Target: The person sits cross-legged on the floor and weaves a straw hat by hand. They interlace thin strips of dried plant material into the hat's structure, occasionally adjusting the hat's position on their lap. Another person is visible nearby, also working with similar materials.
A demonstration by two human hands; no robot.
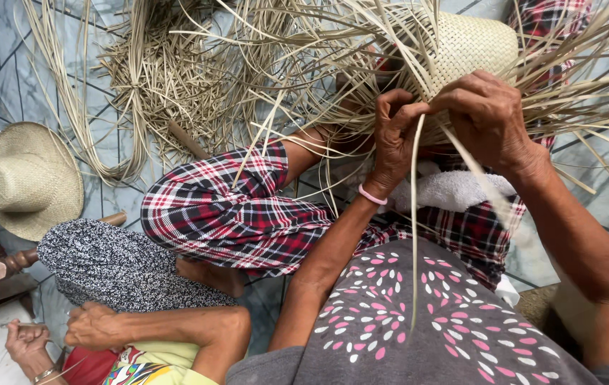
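— Two hands meet at about one o'clock in the head view. What do they hold?

— Left hand (395, 135) pinches a long pale straw strip (414, 235) closed between thumb and fingers; right hand (486, 114) is clamped on the edge of the half-woven straw hat (465, 46), seemingly steadying it against the knee. A white towel (454, 191) cushions the plaid lap.

— What lies elsewhere?

— Loose straw (155, 78) is piled at eleven o'clock, within reach. A finished hat (26, 178) rests at nine. At seven, another person's hands (90, 326) work apart.
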